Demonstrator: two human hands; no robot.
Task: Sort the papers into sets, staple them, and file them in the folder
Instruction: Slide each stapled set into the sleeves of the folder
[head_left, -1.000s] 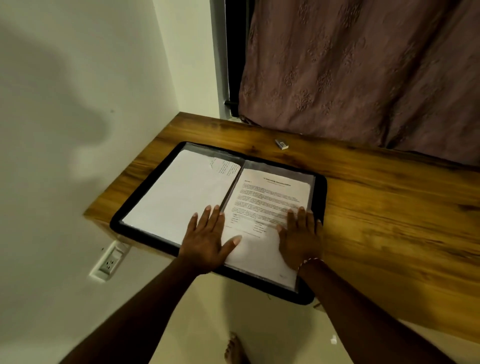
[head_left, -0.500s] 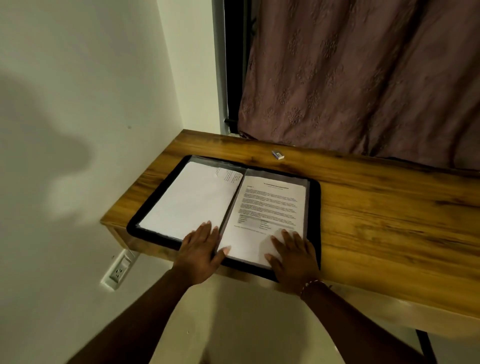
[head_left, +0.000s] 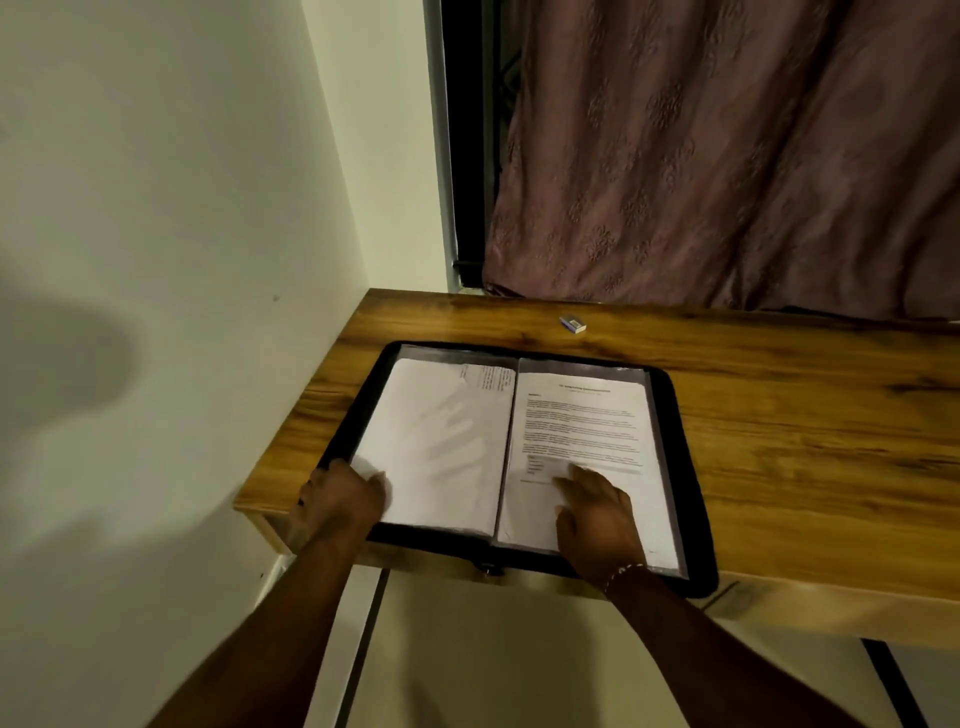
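Note:
A black zip folder (head_left: 671, 415) lies open on the wooden table (head_left: 810, 447). Its left side holds a blank white sheet (head_left: 441, 441) in a clear sleeve, and its right side holds a printed page (head_left: 582, 415). My left hand (head_left: 335, 501) is at the folder's near-left corner, its fingers curled over the edge there; the hand is blurred. My right hand (head_left: 597, 512) rests flat on the lower part of the printed page, fingers stretched out.
A small staple box (head_left: 573, 324) lies on the table beyond the folder. A pale wall (head_left: 156, 234) closes the left side. A mauve curtain (head_left: 727, 156) hangs behind the table, which runs on to the right.
My left hand has slid from the folder's middle to its near-left corner and curled round the edge. The right hand stays on the printed page. The view has pulled back.

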